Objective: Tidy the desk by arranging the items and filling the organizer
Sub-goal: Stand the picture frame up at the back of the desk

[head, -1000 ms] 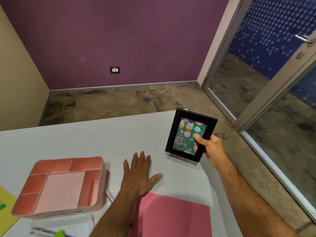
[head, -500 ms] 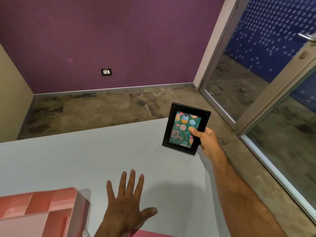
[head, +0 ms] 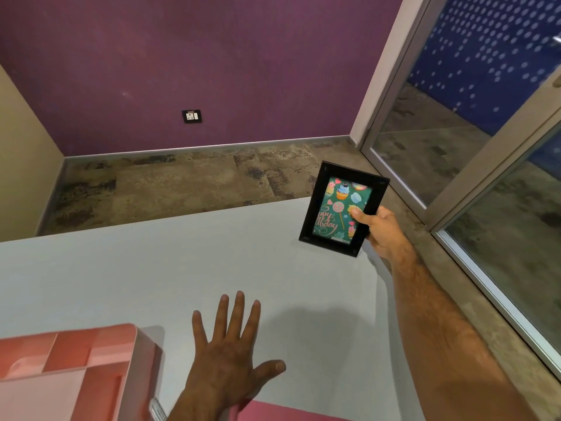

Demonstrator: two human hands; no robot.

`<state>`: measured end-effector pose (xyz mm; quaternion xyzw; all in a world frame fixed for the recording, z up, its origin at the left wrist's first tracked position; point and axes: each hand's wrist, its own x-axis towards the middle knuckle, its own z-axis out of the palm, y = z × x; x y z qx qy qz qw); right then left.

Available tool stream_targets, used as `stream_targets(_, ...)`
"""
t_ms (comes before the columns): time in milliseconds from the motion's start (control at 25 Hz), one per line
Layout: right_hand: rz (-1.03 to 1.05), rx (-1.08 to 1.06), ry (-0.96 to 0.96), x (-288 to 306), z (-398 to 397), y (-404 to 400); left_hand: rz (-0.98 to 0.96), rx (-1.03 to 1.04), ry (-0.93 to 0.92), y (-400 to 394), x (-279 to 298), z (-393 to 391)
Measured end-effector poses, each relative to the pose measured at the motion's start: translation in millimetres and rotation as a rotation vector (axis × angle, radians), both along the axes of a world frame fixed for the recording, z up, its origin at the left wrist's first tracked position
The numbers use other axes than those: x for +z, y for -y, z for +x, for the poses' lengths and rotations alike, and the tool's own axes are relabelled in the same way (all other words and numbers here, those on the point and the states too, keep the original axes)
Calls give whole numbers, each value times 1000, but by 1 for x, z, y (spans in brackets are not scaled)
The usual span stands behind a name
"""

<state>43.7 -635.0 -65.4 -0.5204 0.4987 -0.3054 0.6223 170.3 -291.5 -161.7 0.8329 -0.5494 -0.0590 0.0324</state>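
So from the head cam I'm looking down at a pale grey surface (head: 151, 268) with both hands out. The right hand (head: 383, 230) is clamped on a black picture frame (head: 343, 208), thumb across the front of the glass and the other fingers hidden behind it, holding it up by its right edge near the far right corner of the surface. The frame is roughly upright, tilted a bit, with its bottom edge right at the surface; can't tell if it's actually touching down. Inside is a green birthday card print with cupcakes and a lollipop. The left hand (head: 227, 357) lies flat on the surface, fingers straight and spread, holding nothing. Just to its left is the pink organizer (head: 91, 360), its visible compartments bare. A pink sheet (head: 273, 411) pokes in at the bottom edge under my left wrist.
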Motion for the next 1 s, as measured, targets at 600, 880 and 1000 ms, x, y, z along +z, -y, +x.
stream_targets(600,-55,-59,-72,-10,-48,-34,85,-4,-137,1,20,3)
stream_targets(880,-27,-40,-131,4,-96,-113,203,73,-555,-17,61,16)
stream_targets(1000,57,-66,-96,0,-121,-150,1,112,-612,-52,66,-5)
